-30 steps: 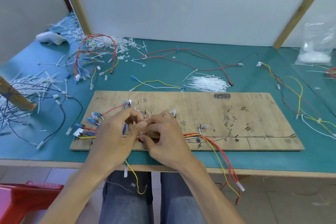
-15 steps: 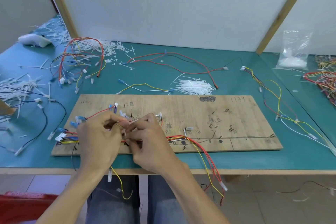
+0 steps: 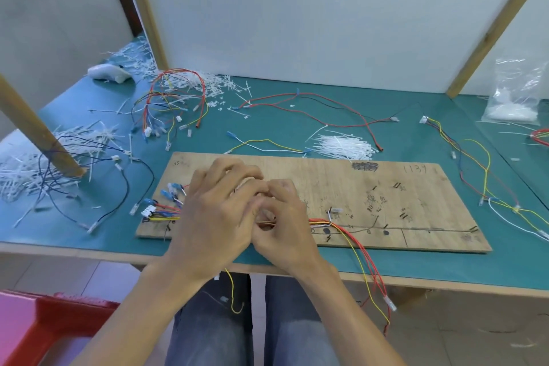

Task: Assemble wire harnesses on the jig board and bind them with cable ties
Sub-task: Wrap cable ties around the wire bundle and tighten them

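Note:
A wooden jig board [image 3: 386, 202] lies on the green table near its front edge. A wire harness [image 3: 322, 221] of red, yellow and white wires runs along the board's front line, with blue and white connectors [image 3: 166, 202] fanned out at its left end. My left hand [image 3: 217, 217] and my right hand [image 3: 285, 226] are pressed together over the harness at the board's left half, fingers curled round the wire bundle. What my fingertips pinch there is hidden. Loose wire ends [image 3: 374, 276] hang off the table edge.
A pile of white cable ties [image 3: 341, 146] lies just behind the board. More wire bundles [image 3: 172, 104] sit at back left, loose wires [image 3: 475, 169] at right, a plastic bag [image 3: 517, 98] at far right, cut tie scraps [image 3: 26, 166] at left, a red bin [image 3: 44, 330] below.
Both hands stayed on the harness at the same spot on the board and drew closer together, fingers curling tighter. The camera view shifted.

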